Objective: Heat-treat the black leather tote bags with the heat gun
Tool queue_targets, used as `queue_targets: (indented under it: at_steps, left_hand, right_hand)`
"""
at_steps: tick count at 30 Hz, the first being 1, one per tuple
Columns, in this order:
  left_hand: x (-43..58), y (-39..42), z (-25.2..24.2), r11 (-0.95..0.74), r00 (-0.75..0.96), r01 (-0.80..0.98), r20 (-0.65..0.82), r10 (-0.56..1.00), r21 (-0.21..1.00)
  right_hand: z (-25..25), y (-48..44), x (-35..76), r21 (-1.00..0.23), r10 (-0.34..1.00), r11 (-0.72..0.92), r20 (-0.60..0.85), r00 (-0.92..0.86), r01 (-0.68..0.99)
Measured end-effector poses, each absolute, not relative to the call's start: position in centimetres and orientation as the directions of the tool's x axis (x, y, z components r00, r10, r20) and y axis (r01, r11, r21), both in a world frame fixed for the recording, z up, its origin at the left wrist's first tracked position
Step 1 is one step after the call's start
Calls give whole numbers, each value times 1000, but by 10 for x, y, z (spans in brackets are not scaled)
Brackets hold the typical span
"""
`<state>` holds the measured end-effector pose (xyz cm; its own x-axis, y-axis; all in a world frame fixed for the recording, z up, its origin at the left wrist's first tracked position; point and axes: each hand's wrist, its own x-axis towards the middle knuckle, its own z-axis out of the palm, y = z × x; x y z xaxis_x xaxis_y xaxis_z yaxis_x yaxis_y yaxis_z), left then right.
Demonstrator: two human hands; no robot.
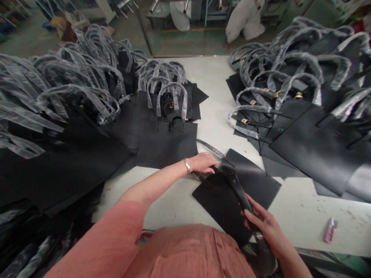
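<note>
Black leather strap in right hand, left hand just beside.

Leather bag workshop, white worktable, piles of black tote bags, plastic-wrapped handles

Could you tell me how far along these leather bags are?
Bags with plastic-wrapped handles lie piled on both sides. The right hand grips a bare black handle over a flat leather panel; the left hand touches its far end. That handle is not yet wrapped.
</note>
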<state>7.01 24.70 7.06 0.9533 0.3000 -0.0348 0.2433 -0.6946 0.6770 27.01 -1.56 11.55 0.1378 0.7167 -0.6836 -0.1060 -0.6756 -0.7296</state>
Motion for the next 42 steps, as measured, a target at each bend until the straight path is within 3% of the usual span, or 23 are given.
queue_targets:
  at_steps: [5, 8, 10, 14, 16, 19, 24, 33, 42]
  left_hand:
    - [90, 242, 89, -405, 827, 503, -288, 483, 764]
    - [84, 246, 96, -118, 763, 574, -477, 436, 810]
    - [70, 245, 99, -23, 753, 600, -555, 355, 800]
    - [43, 211, 84, 168, 741, 594, -616, 267, 787]
    - [38, 181, 65, 387, 665, 529, -652, 363, 755]
    - [38, 141, 33, 565, 513, 414, -696, 503, 713]
    - [37, 123, 15, 642, 477, 221, -655, 585, 734]
    - [37, 117, 41, 754, 620, -121, -544, 566, 646]
    - [44, 118, 40, 819, 580, -223, -604, 547, 528]
  right_hand:
    - [116, -8, 266, -694, 670, -712, -718, 189, -110]
    - [115, -6, 268, -669, 642, -729, -742, 193, -143]
    - [114, -7, 271, -675, 648, -719, -737, 191, -166]
    - [107, -10, 273, -688, 661, -698, -726, 191, -200]
    - [104, -11, 269, -714, 681, -676, -700, 218, -180]
    - [104, -12, 261, -783, 717, -606, -614, 330, -140]
    - [121, -20, 260, -841, 730, -523, -526, 436, -138]
    - [143, -21, 257, -674, 695, -709, -718, -44, -209]
    - [146, -7, 252, -652, 706, -702, -690, -157, -286]
